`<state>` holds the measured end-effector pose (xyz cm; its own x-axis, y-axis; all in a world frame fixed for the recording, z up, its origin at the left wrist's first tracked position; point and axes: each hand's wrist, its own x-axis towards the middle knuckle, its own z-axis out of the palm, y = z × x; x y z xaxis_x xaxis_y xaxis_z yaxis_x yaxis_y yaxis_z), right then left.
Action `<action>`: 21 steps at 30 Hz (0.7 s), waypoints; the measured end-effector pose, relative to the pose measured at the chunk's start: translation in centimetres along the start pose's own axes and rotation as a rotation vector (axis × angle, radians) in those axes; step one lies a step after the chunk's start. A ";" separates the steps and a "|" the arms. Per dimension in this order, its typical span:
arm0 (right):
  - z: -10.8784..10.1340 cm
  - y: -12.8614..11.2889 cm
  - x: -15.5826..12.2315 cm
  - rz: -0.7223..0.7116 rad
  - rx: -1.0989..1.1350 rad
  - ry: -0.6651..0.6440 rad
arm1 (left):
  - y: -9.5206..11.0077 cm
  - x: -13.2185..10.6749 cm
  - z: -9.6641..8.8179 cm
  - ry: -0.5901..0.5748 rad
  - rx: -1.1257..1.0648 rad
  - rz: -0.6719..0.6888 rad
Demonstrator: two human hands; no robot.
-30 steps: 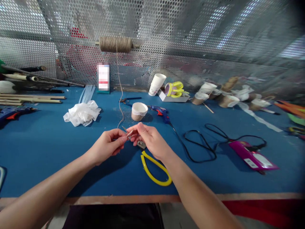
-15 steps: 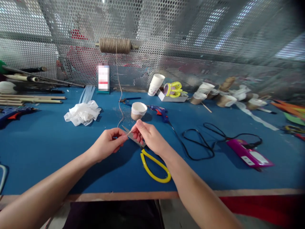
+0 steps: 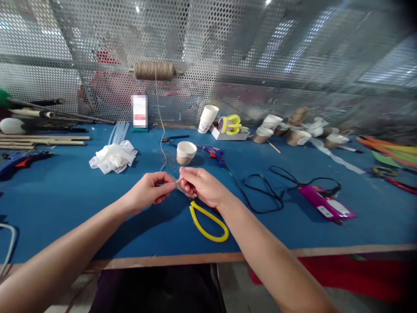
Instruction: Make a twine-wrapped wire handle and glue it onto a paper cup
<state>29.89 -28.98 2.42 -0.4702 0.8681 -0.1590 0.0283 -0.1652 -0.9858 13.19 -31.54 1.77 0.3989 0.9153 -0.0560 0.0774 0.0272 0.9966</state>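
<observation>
Both hands pinch the free end of a brown twine above the middle of the table. My left hand grips it between thumb and fingertips, and my right hand holds it close by, the fingers almost meeting. The twine runs down from a spool mounted on the mesh wall. Below my right hand lies a pair of scissors with yellow handles, its blades mostly hidden by the hand. Just beyond the hands stands a paper cup, white at the top and wrapped in brown twine lower down.
A blue glue gun lies behind the cup, its cord running to a purple power strip. Crumpled white cloth sits at left, near sticks and another glue gun. Stacked cups stand at the back.
My hands have drawn slightly closer together on the twine, and less of it shows between them. The right hand now covers more of the scissor blades. The view has shifted a little.
</observation>
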 end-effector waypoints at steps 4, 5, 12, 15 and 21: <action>-1.1 0.0 0.0 -0.201 -0.435 0.245 | 1.1 0.7 -1.0 0.189 0.055 0.083; -1.4 0.2 -0.2 -0.218 -0.602 0.296 | 1.2 0.9 -1.3 0.240 0.071 0.099; -1.4 2.7 -3.5 -0.127 -1.446 0.230 | -0.6 1.9 -2.8 0.355 0.139 0.081; -1.9 3.2 -4.2 -0.096 -1.471 0.265 | -1.2 1.8 -2.7 0.357 0.118 0.057; -6.5 2.4 -4.2 -0.078 -1.399 0.246 | -1.4 1.5 -2.8 0.333 0.111 0.028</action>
<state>37.69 -30.01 0.37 -0.3523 0.9352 0.0356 0.9126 0.3517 -0.2086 11.16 -29.11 0.49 0.0837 0.9964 0.0120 0.1773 -0.0268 0.9838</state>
